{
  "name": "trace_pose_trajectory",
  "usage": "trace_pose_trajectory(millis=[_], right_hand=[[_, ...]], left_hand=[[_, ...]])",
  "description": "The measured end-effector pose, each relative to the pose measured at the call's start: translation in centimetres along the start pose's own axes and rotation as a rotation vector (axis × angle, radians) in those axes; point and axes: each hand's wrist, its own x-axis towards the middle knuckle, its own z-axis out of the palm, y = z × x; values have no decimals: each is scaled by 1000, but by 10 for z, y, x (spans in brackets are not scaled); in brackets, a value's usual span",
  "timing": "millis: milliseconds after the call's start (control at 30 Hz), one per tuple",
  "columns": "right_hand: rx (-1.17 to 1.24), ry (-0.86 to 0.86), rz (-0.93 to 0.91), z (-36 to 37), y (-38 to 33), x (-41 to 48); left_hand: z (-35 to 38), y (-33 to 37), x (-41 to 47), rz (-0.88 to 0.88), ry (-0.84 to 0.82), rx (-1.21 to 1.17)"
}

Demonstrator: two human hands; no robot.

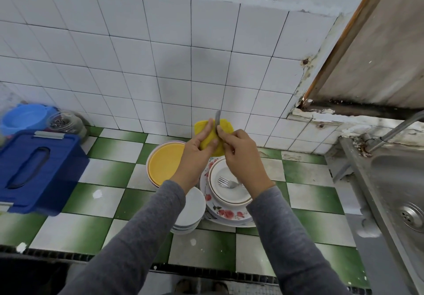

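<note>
Left hand [195, 157] is gripping one yellow cloth [226, 126]; right hand [243, 154] is pinching one utensil [218, 116], possibly two; one fork [226, 182] is lying below centre.

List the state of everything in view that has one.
left hand: grips cloth
right hand: pinches utensil
cloth: folded against utensil
utensil: upright, tip above cloth
fork: lying on top plate
plates: stacked on counter
blue box: lid on
</note>
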Motion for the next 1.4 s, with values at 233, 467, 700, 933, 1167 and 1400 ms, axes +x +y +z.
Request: trace_pose_trajectory(millis=[233,467,700,933,1167,1400], right_hand=[[-217,53,-36,6,-2,-10],[-242,46,-3,4,-4,-9],[-231,-37,-16,0,2,-14],[-26,-135,105,-7,2,-6],[339,-155,289,-10,5,-4],[611,-159,368,-14,5,2]], left_hand=[[-9,2,3,-39,-9,-137],[-10,-1,2,-4,-36,-53],[-17,5,4,-5,-13,-138],[-16,3,1,33,-68,7],[-20,-2,5,5,-63,-68],[-17,-4,2,12,-101,-63]])
